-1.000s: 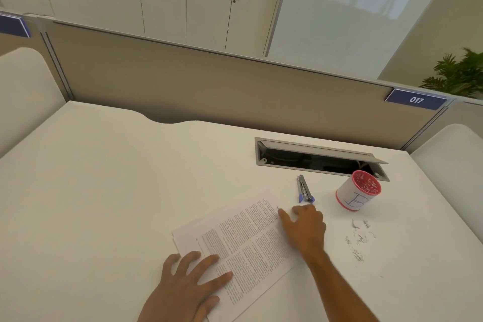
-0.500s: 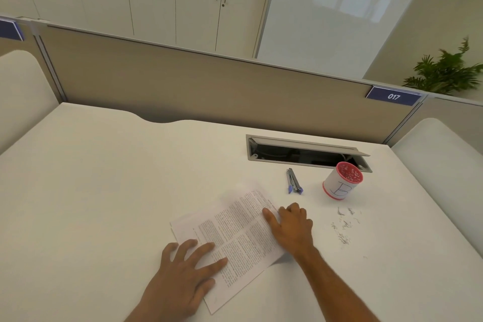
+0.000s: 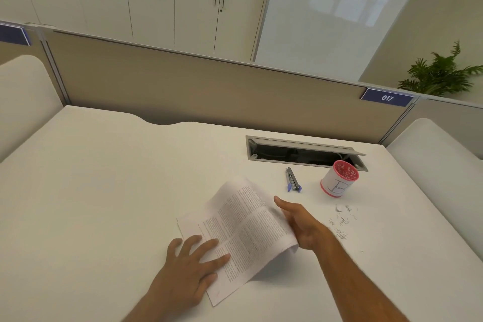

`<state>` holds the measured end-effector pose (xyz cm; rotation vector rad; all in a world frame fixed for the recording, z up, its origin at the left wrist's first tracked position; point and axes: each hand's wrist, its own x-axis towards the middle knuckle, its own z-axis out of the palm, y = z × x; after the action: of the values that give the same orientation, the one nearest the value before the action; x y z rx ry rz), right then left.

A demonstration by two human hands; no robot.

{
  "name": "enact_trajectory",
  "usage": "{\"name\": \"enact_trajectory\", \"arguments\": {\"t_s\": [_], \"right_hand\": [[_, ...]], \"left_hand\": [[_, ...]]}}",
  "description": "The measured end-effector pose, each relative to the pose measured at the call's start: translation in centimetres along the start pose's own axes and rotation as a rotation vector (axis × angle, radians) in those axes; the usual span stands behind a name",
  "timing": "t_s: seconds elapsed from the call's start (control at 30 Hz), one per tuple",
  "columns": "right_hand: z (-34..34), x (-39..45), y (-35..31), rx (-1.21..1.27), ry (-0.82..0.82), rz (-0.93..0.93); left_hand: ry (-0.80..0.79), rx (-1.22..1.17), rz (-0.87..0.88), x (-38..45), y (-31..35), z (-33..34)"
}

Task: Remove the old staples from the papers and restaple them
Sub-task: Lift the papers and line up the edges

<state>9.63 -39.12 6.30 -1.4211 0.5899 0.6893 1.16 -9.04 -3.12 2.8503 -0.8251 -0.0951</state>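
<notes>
Left hand [image 3: 192,266] presses papers [image 3: 243,232] flat; right hand [image 3: 300,225] apparently grips their lifted right edge.

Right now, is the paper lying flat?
No. The paper's right side curls up off the desk, lifted by the right hand.

I see the papers [image 3: 243,227] lying on the desk [image 3: 104,191] at lower centre of the frame. My left hand [image 3: 190,266] rests on their lower left corner; my right hand [image 3: 300,225] sits at their right edge, which is lifted off the desk. Above the right hand lies the stapler [image 3: 292,180], with the cup [image 3: 338,179] to its right. Loose staples [image 3: 341,221] are scattered below the cup. The cable tray [image 3: 303,151] runs behind both.
</notes>
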Motion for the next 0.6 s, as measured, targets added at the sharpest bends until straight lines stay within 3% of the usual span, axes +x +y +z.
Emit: {"name": "enact_trajectory", "arguments": {"t_s": [0.13, 0.33, 0.5, 0.6], "right_hand": [[-0.4, -1.6, -0.4, 0.096, 0.042, -0.039], [-2.6, -3.1, -0.4, -0.501, 0.334, -0.134], [-3.5, -4.1, 2.7, -0.260, 0.411, -0.189], [-2.7, -5.4, 4.6, -0.043, 0.429, -0.221]], "left_hand": [[-0.026, -0.018, 0.010, 0.1, -0.1, -0.2], [-0.034, -0.123, -0.011, -0.2, -0.4, -0.2], [0.167, -0.382, -0.183, 0.4, -0.3, 0.4], [0.355, -0.789, -0.384, 0.8, 0.5, -1.2]]}}
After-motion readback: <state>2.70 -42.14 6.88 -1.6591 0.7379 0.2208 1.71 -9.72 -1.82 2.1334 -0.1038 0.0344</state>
